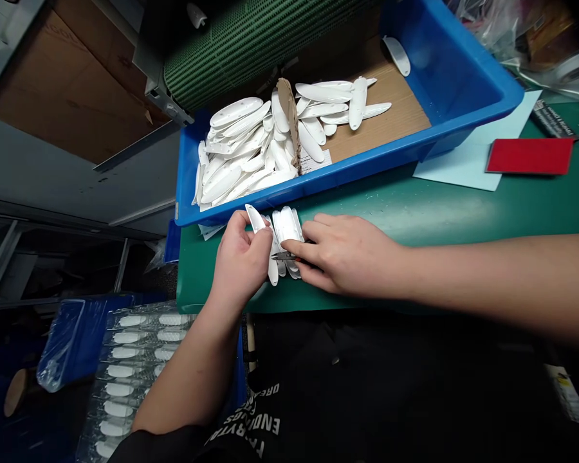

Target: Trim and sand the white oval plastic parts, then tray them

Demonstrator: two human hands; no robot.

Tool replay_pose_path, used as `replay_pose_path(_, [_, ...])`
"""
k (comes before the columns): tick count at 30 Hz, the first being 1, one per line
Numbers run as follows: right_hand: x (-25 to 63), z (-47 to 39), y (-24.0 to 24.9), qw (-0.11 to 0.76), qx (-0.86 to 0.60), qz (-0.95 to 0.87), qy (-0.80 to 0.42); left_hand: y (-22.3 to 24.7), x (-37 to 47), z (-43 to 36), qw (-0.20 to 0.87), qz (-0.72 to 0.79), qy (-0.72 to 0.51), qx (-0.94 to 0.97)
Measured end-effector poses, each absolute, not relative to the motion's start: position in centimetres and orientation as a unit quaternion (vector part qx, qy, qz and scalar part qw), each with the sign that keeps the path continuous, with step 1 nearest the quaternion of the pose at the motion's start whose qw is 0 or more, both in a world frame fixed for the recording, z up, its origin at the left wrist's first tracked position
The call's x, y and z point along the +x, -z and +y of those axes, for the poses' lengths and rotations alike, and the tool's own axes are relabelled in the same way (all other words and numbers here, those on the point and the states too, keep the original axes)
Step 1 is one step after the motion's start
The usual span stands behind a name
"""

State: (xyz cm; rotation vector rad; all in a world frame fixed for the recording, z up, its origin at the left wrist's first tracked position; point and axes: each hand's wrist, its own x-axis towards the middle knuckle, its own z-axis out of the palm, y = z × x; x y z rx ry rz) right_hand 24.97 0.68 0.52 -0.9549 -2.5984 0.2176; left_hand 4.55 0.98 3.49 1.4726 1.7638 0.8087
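Observation:
In the head view, my left hand pinches a long, oval white plastic piece between thumb and fingers, its upper end tilted up. My right hand is closed around small cutting pliers; their metal jaws point left, close to the left thumb, and most of the handle is hidden in the palm. Between and below both hands, several similar white pieces lie side by side on the green tabletop. Whether the jaws touch a piece, I cannot tell.
Behind the hands stands a blue bin holding a heap of white pieces and a cardboard divider. A green conveyor roll is beyond. At right lies a red block. Clear trays of white pieces stand lower left.

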Motion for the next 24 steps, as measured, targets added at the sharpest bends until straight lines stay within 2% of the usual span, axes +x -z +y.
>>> replay_pose_path(8, [24.5, 0.3, -0.4, 0.129, -0.342, -0.927, -0.087, -3.4, 4.7, 0.9, 0.312, 0.693, -0.276, 0.588])
replay_pose_path(11, [24.4, 0.5, -0.2, 0.137, -0.33, -0.927, -0.111, -3.5, 4.6, 0.9, 0.333, 0.69, -0.288, 0.575])
replay_pose_path(15, [24.7, 1.2, 0.2, 0.235, -0.334, -0.903, -0.132, -3.4, 4.0, 1.3, 0.37, 0.684, -0.323, 0.54])
replay_pose_path(19, [25.2, 2.2, 0.8, 0.355, -0.36, -0.849, -0.153, -2.4, 2.6, 1.9, 0.35, 0.698, -0.322, 0.535])
replay_pose_path(24, [25.3, 3.0, 1.2, 0.372, -0.392, -0.814, -0.214, -1.1, 1.4, 2.4, 0.34, 0.703, -0.296, 0.55])
